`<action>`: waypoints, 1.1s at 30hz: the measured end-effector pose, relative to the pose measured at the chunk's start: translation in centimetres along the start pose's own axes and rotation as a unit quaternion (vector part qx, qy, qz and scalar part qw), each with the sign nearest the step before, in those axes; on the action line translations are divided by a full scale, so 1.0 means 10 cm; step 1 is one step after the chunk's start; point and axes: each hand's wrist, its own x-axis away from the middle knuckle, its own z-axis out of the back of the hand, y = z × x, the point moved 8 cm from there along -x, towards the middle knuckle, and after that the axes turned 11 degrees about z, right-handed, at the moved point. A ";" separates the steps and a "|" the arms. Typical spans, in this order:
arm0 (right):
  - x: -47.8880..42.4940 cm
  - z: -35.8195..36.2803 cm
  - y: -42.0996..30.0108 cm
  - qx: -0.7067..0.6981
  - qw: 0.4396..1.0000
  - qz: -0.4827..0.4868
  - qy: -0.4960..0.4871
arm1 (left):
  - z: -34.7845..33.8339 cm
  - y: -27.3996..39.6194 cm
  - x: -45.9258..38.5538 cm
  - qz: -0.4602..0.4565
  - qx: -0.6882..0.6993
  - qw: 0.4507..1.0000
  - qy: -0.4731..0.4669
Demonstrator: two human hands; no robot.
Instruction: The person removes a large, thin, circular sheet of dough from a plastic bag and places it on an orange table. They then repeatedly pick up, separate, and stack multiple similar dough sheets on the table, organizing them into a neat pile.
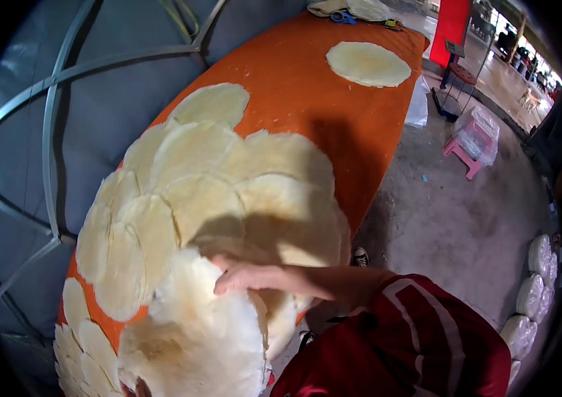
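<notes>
Large thin round flatbreads [196, 154] lie overlapping on an orange cloth-covered table [286, 106]. In front of me a pale flatbread with browned patches [201, 337] looks raised above the others. My right hand [241, 278] grips its upper edge, the thumb on top and the fingers partly hidden. At the bottom rim of the picture, the fingertips of my left hand [134, 389] pinch its lower edge; the rest of that hand is out of frame. A single flatbread [368, 64] lies apart near the table's far end.
Smaller round pieces [90, 352] overlap at the lower left. Blue-handled scissors [343, 18] lie at the far end. A metal frame with grey sheeting [52, 79] borders the table. On the floor stand a pink stool [464, 151] and plastic-wrapped stacks [529, 293].
</notes>
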 end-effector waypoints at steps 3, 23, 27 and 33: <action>0.39 1.25 -0.82 -0.065 0.979 0.192 0.023 | -1.13 0.81 0.17 -0.064 0.126 0.988 -0.062; 3.21 6.68 -0.64 0.304 0.803 -0.070 0.508 | -7.91 1.39 1.34 0.135 0.414 0.797 -0.418; 2.63 5.60 -1.51 0.588 0.623 0.166 0.488 | -7.80 1.27 1.49 0.373 0.496 0.691 -0.370; 2.04 4.69 -1.21 0.647 0.681 0.247 0.237 | -6.04 1.54 1.64 0.018 0.238 0.847 -0.476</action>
